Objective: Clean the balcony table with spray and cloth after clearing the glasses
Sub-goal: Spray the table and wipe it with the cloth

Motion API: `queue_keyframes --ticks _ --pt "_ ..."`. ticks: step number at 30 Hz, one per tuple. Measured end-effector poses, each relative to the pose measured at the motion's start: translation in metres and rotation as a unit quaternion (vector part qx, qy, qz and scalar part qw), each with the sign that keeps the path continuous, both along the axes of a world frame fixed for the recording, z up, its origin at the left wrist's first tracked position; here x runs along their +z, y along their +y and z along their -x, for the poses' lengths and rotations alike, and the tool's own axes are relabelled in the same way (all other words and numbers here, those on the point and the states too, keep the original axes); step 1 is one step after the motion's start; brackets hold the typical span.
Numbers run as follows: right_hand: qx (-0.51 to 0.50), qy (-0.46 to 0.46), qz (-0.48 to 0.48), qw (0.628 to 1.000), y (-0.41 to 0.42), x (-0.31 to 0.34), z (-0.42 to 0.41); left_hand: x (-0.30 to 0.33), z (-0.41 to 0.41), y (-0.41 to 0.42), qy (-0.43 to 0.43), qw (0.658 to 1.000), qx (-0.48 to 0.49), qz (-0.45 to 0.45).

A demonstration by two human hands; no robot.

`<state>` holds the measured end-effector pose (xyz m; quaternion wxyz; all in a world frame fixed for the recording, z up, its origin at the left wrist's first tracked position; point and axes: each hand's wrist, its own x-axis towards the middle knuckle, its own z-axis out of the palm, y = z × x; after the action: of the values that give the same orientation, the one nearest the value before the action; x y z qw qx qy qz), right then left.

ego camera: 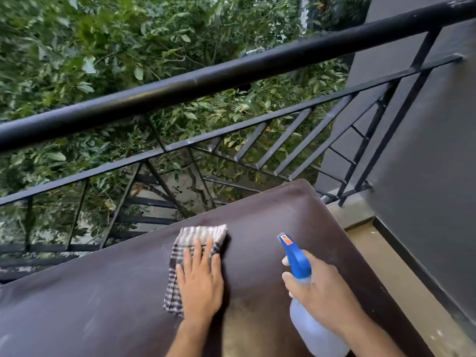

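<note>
A dark brown balcony table (pixel 103 292) fills the lower part of the head view. On it lies a folded grey-and-white checked cloth (pixel 190 238). My left hand (pixel 199 279) presses flat on the cloth, fingers spread and pointing away from me. To its right, my right hand (pixel 316 287) grips a spray bottle (pixel 313 328) with a translucent white body and a blue trigger head, held above the table with the nozzle pointing forward and left. No glasses are in view.
A black metal railing (pixel 231 70) runs along the table's far edge, with green trees behind it. A dark grey wall (pixel 425 176) stands at the right. Tan floor tiles (pixel 401 279) show between the table and the wall.
</note>
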<state>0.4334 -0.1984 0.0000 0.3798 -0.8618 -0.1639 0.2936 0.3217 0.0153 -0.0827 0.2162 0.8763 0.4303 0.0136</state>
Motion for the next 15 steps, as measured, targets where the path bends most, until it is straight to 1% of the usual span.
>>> queue_keyframes --ticks 2,4,8,11,13,15 --pt "0.032 0.002 0.011 0.999 0.015 0.004 0.003 0.002 0.015 0.011 -0.027 0.998 0.04 0.031" --pt "0.059 0.01 0.024 0.998 0.03 0.007 0.008 0.002 0.032 0.02 -0.028 0.997 0.059 0.033" --pt "0.088 0.021 0.059 0.994 0.051 0.008 0.019 0.002 0.053 0.031 -0.031 0.997 0.063 0.029" --pt "0.067 0.032 0.037 0.997 0.049 0.005 0.026 0.002 0.053 0.037 -0.024 0.998 0.062 0.006" --pt "0.043 0.046 0.01 0.998 0.041 0.003 0.031 0.002 0.044 0.038 0.006 0.998 0.058 -0.022" --pt "0.02 0.042 -0.005 0.999 0.032 0.002 0.035 0.004 0.025 0.035 0.045 0.998 0.001 -0.054"
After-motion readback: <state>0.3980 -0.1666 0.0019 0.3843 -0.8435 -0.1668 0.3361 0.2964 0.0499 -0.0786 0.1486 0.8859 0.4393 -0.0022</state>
